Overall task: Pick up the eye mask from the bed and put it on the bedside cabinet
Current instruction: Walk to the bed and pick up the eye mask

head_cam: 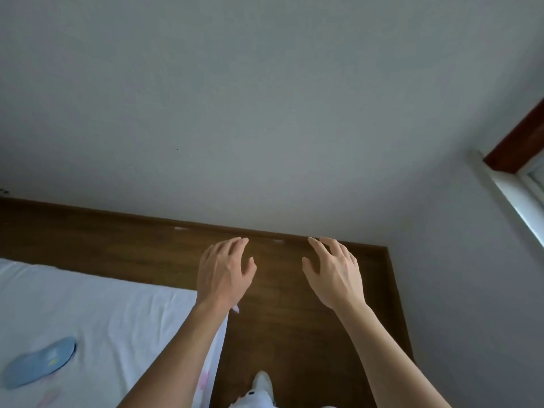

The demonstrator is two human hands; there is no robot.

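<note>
A light blue eye mask lies flat on the white bed sheet at the lower left. Both my hands are held out in front of me over the brown wood. My left hand hovers above the bed's right edge, fingers spread, holding nothing. My right hand is level with it, further right, also spread and empty. The eye mask is far to the left of both hands and below them. No bedside cabinet top is clearly recognisable.
A brown wooden headboard runs along the grey wall. Brown wooden surface lies between bed and right wall. A window frame is at the right edge. A white shoe shows at the bottom.
</note>
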